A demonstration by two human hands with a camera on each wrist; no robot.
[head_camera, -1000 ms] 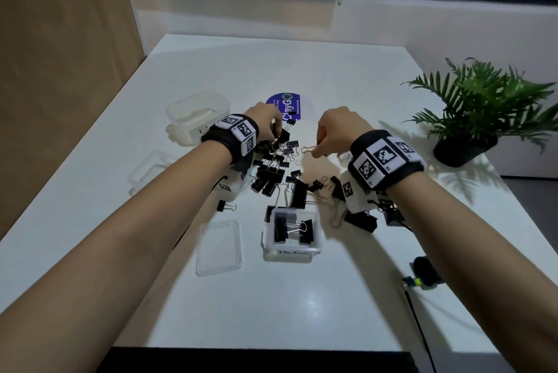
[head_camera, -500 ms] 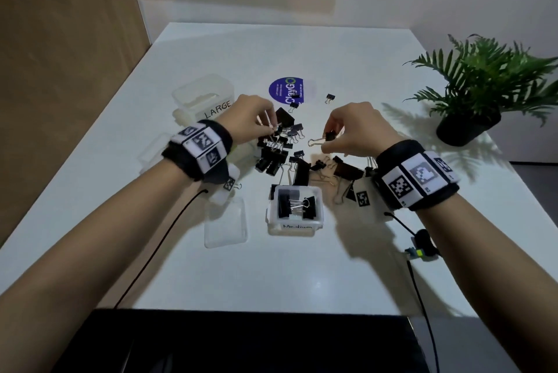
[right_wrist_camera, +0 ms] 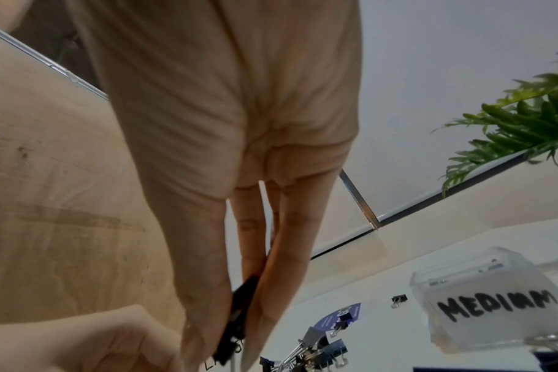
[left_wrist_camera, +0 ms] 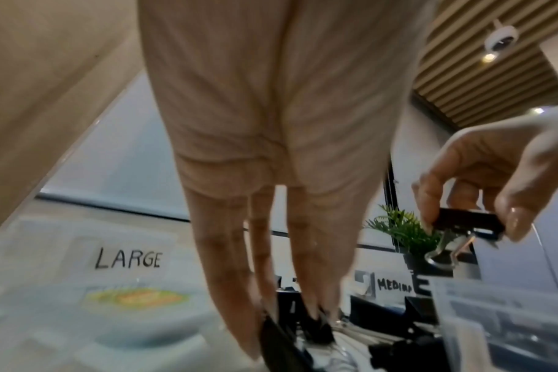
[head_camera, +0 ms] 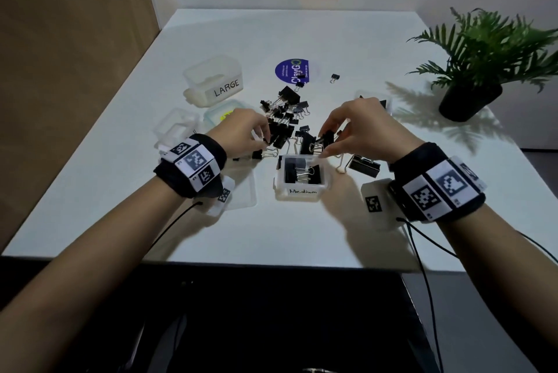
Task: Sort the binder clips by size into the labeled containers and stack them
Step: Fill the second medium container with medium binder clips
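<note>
White table (head_camera: 302,236) carries the clip pile (head_camera: 283,128) beyond the Medium box (head_camera: 302,191), mid-sorting. Right hand (head_camera: 359,128) pinches a clip (head_camera: 326,138) above that box; lowering and letting go looks next. Left hand (head_camera: 241,131), fingers nearly straight, pinches another clip (left_wrist_camera: 316,327) in the pile.

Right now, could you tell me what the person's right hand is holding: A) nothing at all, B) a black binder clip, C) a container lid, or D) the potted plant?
B: the right hand pinches a black binder clip between thumb and fingers, above the Medium container.
</note>
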